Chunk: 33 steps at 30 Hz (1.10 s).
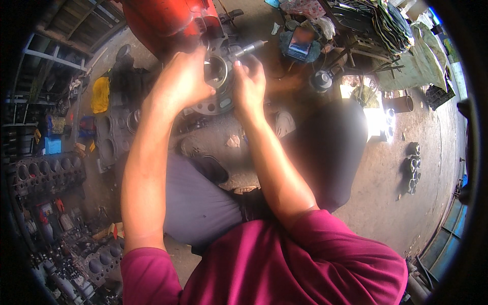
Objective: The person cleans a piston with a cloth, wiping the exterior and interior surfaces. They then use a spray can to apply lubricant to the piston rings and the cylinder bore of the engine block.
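A round metal ring [225,76] with a hollow middle lies between my hands, over a grey metal engine part with holes [207,107]. My left hand [185,79] curls round the ring's left side, thumb toward its near edge. My right hand [249,86] is closed at the ring's right side, thumb up. From its fingertips a silver micrometer-like tool [252,48] points to the far right. The fingers hide part of the tool and ring, and the grip is slightly blurred.
A red rounded machine body [168,23] stands just beyond my hands. Engine blocks [48,170] and loose parts crowd the left. At the far right are a cluttered bench [356,38] and a small tin [321,80]. Several metal parts [413,168] lie on the right floor.
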Each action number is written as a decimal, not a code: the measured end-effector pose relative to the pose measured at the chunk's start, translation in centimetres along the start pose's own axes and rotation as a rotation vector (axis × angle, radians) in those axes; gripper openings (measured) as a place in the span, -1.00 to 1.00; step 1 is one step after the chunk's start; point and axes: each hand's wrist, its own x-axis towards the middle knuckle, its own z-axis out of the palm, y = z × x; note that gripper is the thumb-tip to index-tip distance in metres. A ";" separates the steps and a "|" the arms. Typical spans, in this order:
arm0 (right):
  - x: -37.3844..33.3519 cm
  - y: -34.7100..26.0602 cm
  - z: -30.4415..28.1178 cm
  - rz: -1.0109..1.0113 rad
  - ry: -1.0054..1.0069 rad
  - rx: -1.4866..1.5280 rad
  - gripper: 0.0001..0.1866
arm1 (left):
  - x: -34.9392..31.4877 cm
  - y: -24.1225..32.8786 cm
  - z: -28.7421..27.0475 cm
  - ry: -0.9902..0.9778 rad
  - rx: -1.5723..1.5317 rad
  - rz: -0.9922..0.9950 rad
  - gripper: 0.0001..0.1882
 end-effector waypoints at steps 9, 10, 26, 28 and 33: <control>-1.6 1.9 -0.7 -0.064 0.025 0.029 -0.44 | 0.3 0.1 0.1 -0.008 0.052 -0.005 -0.37; -1.8 2.0 -0.8 -0.072 0.022 0.029 -0.43 | 0.3 0.1 0.1 -0.007 0.061 -0.012 -0.38; -1.3 2.8 -0.7 -0.059 0.032 0.052 -0.41 | 1.5 -0.3 -0.6 -0.111 0.146 -0.026 -0.43; -1.3 2.9 -0.7 -0.051 0.041 0.070 -0.41 | 2.1 -0.6 -0.5 -0.148 0.167 0.004 -0.44; -1.0 3.0 -0.8 -0.058 0.026 0.045 -0.41 | 2.4 -0.9 -0.4 -0.190 0.232 0.071 -0.46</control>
